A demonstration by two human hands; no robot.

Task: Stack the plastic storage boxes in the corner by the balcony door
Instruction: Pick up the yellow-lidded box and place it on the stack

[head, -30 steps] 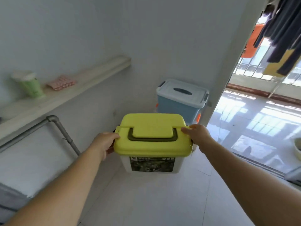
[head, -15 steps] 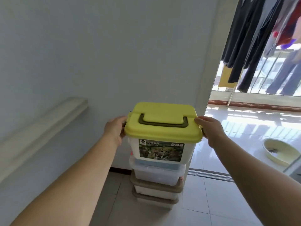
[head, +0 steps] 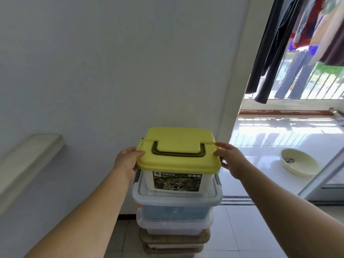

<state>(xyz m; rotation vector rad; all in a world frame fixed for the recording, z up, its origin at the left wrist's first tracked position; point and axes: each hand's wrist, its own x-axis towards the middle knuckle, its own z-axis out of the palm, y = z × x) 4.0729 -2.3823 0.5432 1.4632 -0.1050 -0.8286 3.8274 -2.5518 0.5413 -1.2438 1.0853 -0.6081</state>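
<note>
A white box with a yellow-green lid [head: 177, 151] and a dark handle sits on top of a stack in the corner. My left hand [head: 127, 162] grips its left side, thumb over the lid's edge. My right hand [head: 230, 161] holds the right side the same way. Directly under it is a clear box with a pale lid [head: 176, 201] and blue contents. Below that come another clear box [head: 173, 225] and brown-lidded boxes [head: 174, 241] down to the floor.
The white wall stands right behind the stack. A ledge [head: 28, 161] juts from the wall on the left. To the right the balcony doorway opens, with a pale basin [head: 298, 164] on the floor, a sliding door frame [head: 325, 175] and hanging laundry [head: 279, 43] above.
The yellow-lidded box has come down closer onto the clear box on top of the stack. Both hands stay on its sides. My view has moved nearer to the corner.
</note>
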